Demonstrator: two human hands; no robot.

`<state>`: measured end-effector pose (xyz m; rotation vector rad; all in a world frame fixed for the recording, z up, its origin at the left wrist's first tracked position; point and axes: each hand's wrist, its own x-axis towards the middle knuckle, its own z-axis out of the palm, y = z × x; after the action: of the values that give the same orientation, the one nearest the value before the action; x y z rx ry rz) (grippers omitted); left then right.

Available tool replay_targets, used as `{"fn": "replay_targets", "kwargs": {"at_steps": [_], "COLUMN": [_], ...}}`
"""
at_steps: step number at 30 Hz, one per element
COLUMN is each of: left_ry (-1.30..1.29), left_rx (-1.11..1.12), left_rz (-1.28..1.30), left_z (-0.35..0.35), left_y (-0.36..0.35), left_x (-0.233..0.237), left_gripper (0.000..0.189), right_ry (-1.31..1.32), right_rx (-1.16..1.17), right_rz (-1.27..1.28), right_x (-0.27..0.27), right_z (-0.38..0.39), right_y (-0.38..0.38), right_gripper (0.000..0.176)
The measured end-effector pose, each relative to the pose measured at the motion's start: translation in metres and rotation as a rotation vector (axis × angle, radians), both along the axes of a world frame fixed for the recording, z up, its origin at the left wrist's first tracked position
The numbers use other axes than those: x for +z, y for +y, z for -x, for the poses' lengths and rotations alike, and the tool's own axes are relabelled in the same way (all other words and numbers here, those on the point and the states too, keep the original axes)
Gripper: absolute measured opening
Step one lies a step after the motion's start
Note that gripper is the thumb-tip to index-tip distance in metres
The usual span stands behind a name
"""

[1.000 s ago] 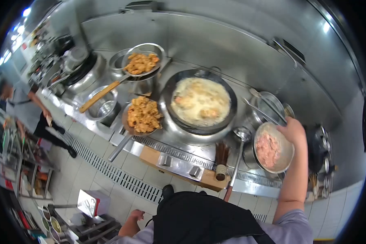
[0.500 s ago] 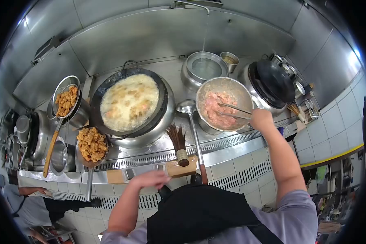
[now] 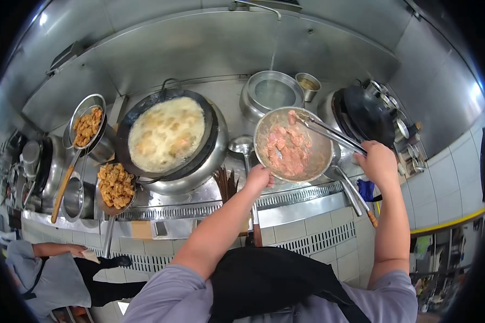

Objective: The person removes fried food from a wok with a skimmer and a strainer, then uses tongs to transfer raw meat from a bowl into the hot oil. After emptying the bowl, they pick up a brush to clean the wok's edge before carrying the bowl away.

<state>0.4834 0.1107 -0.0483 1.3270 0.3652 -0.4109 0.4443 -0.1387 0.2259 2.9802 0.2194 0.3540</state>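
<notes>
My left hand (image 3: 260, 179) is closed on the near-left rim of a metal bowl (image 3: 323, 148), which holds pink raw meat pieces (image 3: 290, 151). In my right hand (image 3: 380, 161) are metal tongs (image 3: 334, 133), reaching over the bowl's right side. Their tips are at the far rim, by a pink piece of meat (image 3: 292, 117). Left of the bowl, a large wok (image 3: 125, 121) holds bubbling, foamy oil (image 3: 167, 134) with pale pieces frying in it. A ladle (image 3: 241, 144) lies between wok and bowl, and a bristle brush (image 3: 225, 185) sits below my left forearm.
Browned fried pieces (image 3: 115, 185) fill a long-handled scoop at left; more lie in a wire strainer (image 3: 88, 126). A water pot (image 3: 253, 91) and metal cup (image 3: 309, 83) stand behind the bowl. A dark wok (image 3: 366, 116) is right. Another person (image 3: 48, 269) stands at lower left.
My left hand has risen from the counter's front edge to the bowl's rim. The bowl has shifted slightly left and tilts toward me. The tongs have moved from the meat's middle up to the far rim.
</notes>
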Motion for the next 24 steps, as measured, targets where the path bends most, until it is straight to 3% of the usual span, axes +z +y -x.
{"fn": "replay_targets", "kwargs": {"at_steps": [6,8,9,11,17,20,24], "left_ry": [-0.029,0.135,0.084,0.003,0.012,0.007,-0.041], "left_rx": [0.100,-0.005,-0.055,-0.163,-0.177,-0.171,-0.210], "left_rz": [0.036,0.104,0.086,0.065,0.016,0.062,0.107], "left_z": [0.021,0.033,0.042,0.061,0.119,0.138,0.159], "left_y": [0.014,0.025,0.031,0.041,0.079,0.096,0.125], "left_x": [0.026,0.039,0.038,0.027,0.036,0.032,0.040], "left_gripper": [0.026,0.035,0.038,0.037,0.030,0.027,0.026], "right_ry": [0.116,0.156,0.135,0.265,0.407,0.427,0.257], "right_rx": [0.246,0.341,0.419,0.409,0.292,0.255,0.233], "right_rz": [-0.210,-0.193,-0.185,-0.164,-0.145,-0.225,-0.279], "right_x": [0.003,-0.008,-0.021,-0.039,-0.084,-0.078,-0.046], "right_z": [-0.026,-0.045,-0.059,-0.082,-0.125,-0.128,-0.115], "right_y": [0.067,0.109,0.128,0.185,0.325,0.327,0.251], "right_gripper": [0.027,0.029,0.028,0.035,0.043,0.046,0.053]}}
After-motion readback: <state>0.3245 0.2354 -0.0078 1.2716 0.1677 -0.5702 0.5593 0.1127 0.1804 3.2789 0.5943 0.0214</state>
